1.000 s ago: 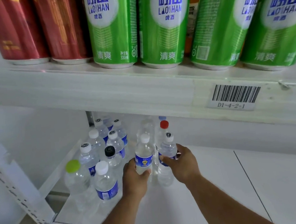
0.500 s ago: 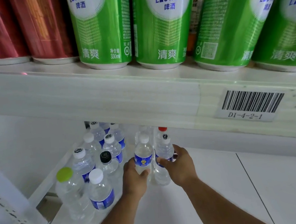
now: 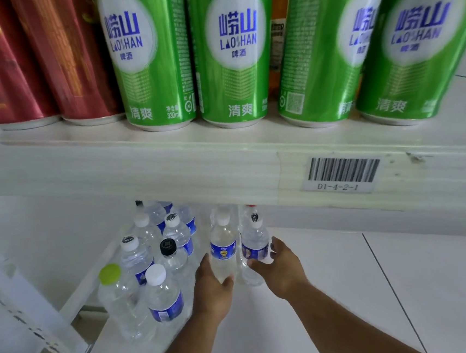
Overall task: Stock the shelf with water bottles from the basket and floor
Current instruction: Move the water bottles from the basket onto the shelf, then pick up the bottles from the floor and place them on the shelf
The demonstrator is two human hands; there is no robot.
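On the low white shelf (image 3: 337,294) stand several clear water bottles with blue labels. My left hand (image 3: 212,289) grips a white-capped bottle with a blue and yellow label (image 3: 223,245) low on its body. My right hand (image 3: 280,268) holds the neighbouring bottle with a marked white cap (image 3: 254,242) around its label. Both bottles stand upright, side by side. To their left is a cluster of bottles, among them a black-capped bottle (image 3: 171,256), a green-capped bottle (image 3: 115,293) and a white-capped bottle (image 3: 162,294) at the front. A red-capped bottle behind is mostly hidden by the upper shelf.
The upper shelf edge (image 3: 168,171) with a barcode tag (image 3: 344,172) overhangs the bottles closely. On it stand green cans (image 3: 234,51) and red cans (image 3: 38,61). A white perforated upright (image 3: 32,321) runs down at the left.
The view has tilted up and closer to the upper shelf. Both hands stay on the same two bottles, which have shifted slightly further back under the shelf.
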